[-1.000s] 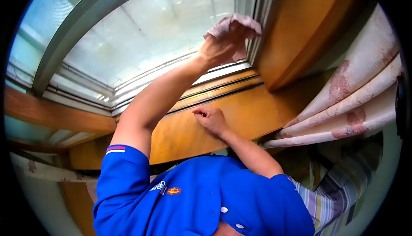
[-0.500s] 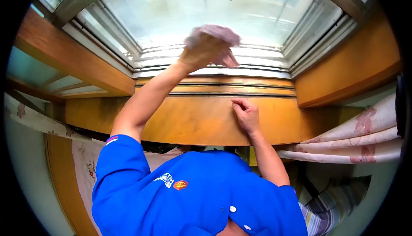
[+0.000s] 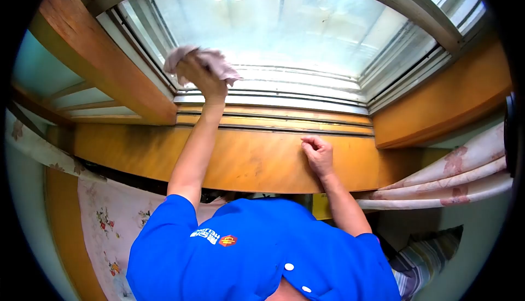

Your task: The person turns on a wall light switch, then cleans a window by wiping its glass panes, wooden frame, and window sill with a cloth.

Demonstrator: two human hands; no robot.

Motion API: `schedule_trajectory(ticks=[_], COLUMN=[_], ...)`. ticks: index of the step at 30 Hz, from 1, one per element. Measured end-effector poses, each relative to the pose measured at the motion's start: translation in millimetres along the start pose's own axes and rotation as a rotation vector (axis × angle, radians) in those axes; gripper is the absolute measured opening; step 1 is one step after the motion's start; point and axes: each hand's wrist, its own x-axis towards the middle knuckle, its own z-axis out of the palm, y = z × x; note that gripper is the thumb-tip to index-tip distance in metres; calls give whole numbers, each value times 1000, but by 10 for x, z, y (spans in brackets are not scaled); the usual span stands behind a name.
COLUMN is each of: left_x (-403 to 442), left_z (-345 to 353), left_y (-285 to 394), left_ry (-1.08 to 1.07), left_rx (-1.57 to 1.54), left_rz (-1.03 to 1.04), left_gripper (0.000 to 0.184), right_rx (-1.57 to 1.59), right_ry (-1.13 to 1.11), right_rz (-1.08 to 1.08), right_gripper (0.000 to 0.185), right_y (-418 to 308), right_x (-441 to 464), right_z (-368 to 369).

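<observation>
My left hand [image 3: 198, 77] is closed on a crumpled pinkish cloth [image 3: 219, 65], raised at the lower left corner of the window glass [image 3: 284, 27]. Folds of the cloth spread out on both sides of the fingers, slightly blurred. Whether the cloth touches the glass or the frame I cannot tell. On the wooden sill [image 3: 246, 161], my right hand [image 3: 319, 156] rests with its fingers curled in, and nothing shows in it.
Metal window tracks [image 3: 273, 94] run along the foot of the glass. A wooden-framed panel [image 3: 104, 44] stands at the left and a wooden side board [image 3: 448, 98] at the right. Floral curtain cloth [image 3: 454, 164] hangs on the right, below the side board.
My left hand has swept the cloth leftward, from the middle of the window's lower edge to its left corner. My right hand stays on the sill. The view has shifted slightly.
</observation>
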Motion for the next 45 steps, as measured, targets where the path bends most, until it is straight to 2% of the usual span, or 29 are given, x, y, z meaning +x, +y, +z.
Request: schedule_trajectory(ticks=[3,5,7,9,11,12,13,15,17,19,21,23,24,27,28,31,33,35,37,40,41,43,44,45], left_x=[421,494,464,121,-135,-171,-212,-88,14,-103,-122,-250,-493,-767,-862,-1010,-1174,-1109,-1342,-1626,-1705,-1849,-1909,-2052], left_z=[434,723,1007,1362,1260,1205,1111,818,482,-22,-395,-499,-455,-265,-154,122,272,386,608,868,959,1230,1392,1542], left_y=[650,1182,1650,1667,1583,1488,1338,1101,603,135,-137,-451,-744,-934,-1197,-1070,-980,-343,-165,88,343,614,580,621], left_ry=[11,-175,-235,-392,-449,-385,-420,-559,-611,-462,-402,-185,-99,-19,61,172,-15,-50,-70,-255,-266,-297,-361,-392], left_rx=[156,58,114,18,56,-7,69,77,45,383,347,363,457,525,-200,-882,-369,-155,-220,-146,28,-78,-336,-419], left_rz=[451,514,702,881,916,908,914,835,693,523,240,-9,17,-8,-363,-757,-655,-648,-633,-494,-320,-559,-691,-805], left_gripper=[54,51,49,49,54,60,60,56,51,49,57,63,58,53,50,43,50,57,62,109,117,133,137,137], right_rx=[-21,-11,25,111,113,86,59,78,75,75,59,6,-3,-33,-39,-32,-2,15,51,19,25,22,29,33], right_ry=[-7,-7,-25,19,-13,-21,-24,-30,-18,-9,-14,-15,-15,-16,-17,-19,2,-10,25,-22,-4,-38,-33,-22], right_rz=[-7,3,5,-7,7,7,10,-3,-24,-17,9,1,4,-3,-8,-4,0,-24,-7,-48,-40,-48,-43,-36], right_gripper=[11,11,11,12,13,12,12,11,12,12,12,12,12,11,11,11,11,11,11,12,12,13,13,13], right_y=[-53,-51,0,47,-12,-28,-25,-3,-20,-20,-45,-11,5,16,10,-49,-52,-57,-105,-106,-117,-159,-164,-144], right_x=[-6,1,19,-15,-18,-17,-19,-16,-2,4,-11,-4,-8,5,10,6,5,7,-7,7,10,17,20,18], right_z=[3,-8,-15,19,-16,-34,-42,-32,-17,-15,-14,-18,-25,-23,-13,-18,-13,-10,-2,-35,-45,-61,-69,-65])
